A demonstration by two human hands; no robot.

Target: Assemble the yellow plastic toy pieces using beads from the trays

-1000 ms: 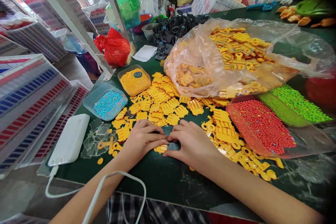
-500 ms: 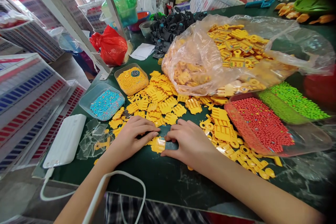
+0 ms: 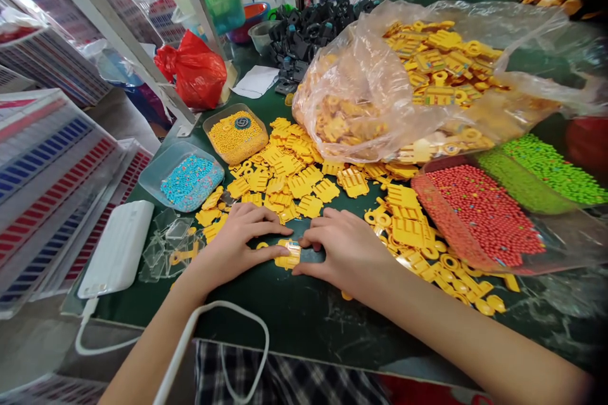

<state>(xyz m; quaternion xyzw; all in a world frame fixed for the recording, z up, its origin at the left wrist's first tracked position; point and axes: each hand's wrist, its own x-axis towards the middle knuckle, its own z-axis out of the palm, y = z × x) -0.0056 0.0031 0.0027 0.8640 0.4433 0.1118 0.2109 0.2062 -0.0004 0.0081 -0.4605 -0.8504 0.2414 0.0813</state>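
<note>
A small yellow plastic toy part (image 3: pixel 291 258) with a shiny clear face lies on the dark green table between my hands. My left hand (image 3: pixel 242 237) presses its thumb onto the part's left side, fingers curved over the far edge. On the other side, my right hand (image 3: pixel 344 243) has thumb and fingertips bent around the right edge. Another small yellow piece (image 3: pixel 262 245) shows under my left hand. Just beyond my fingers spreads a pile of flat yellow plastic parts (image 3: pixel 289 168). Yellow ring-ended pieces (image 3: pixel 449 262) lie to the right.
Trays hold yellow beads (image 3: pixel 232 136), blue beads (image 3: pixel 187 178), red beads (image 3: pixel 479 212) and green beads (image 3: pixel 555 161). A clear bag (image 3: pixel 351 101) of yellow parts stands behind. Clear plastic pieces (image 3: pixel 164 247) and a white power bank (image 3: pixel 116 250) with a cable (image 3: pixel 228 307) are left.
My left thumb has moved onto the yellow toy part and stands farther from the fingers. The view has shifted slightly. My right hand stays at the part's right edge.
</note>
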